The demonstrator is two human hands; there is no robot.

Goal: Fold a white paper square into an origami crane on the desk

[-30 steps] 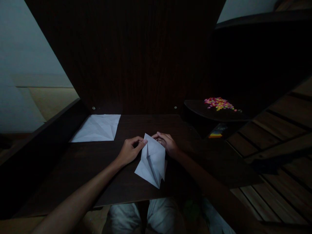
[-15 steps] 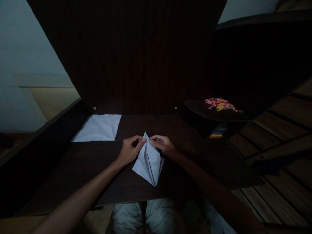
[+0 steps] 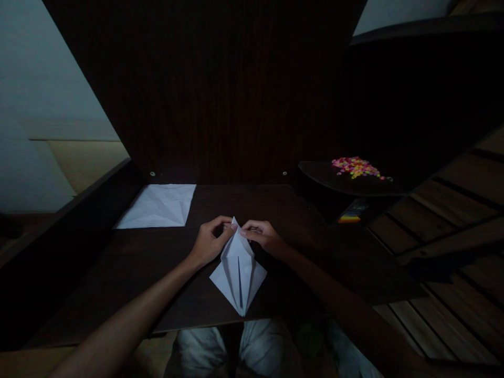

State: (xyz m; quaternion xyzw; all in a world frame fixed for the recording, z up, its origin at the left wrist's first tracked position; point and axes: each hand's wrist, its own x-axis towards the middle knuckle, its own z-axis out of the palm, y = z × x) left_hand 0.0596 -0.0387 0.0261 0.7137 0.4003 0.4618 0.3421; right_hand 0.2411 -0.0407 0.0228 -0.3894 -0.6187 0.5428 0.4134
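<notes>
Folded paper (image 3: 246,269) at mid-front of the desk (image 3: 114,268), both hands at its top point; risk of a skewed crease.

Left to right: creased white sheet (image 3: 157,207) flat at the desk's back left, well apart from the work. Left hand (image 3: 208,242) over mid-desk, thumb and forefinger clamped on the paper's narrow top; a hard pinch could crumple that point. Right hand (image 3: 268,237) just right of it, thumb on the paper's right edge, other fingers curled; cannot tell whether they clamp it from behind. Uneven pull between the two would likely throw the centre slit off line. Lower tip lies near the desk's front edge; a slide toward the person could bend it. Loose coloured pieces (image 3: 356,168) beyond the desk's back right, out of harm's way.
</notes>
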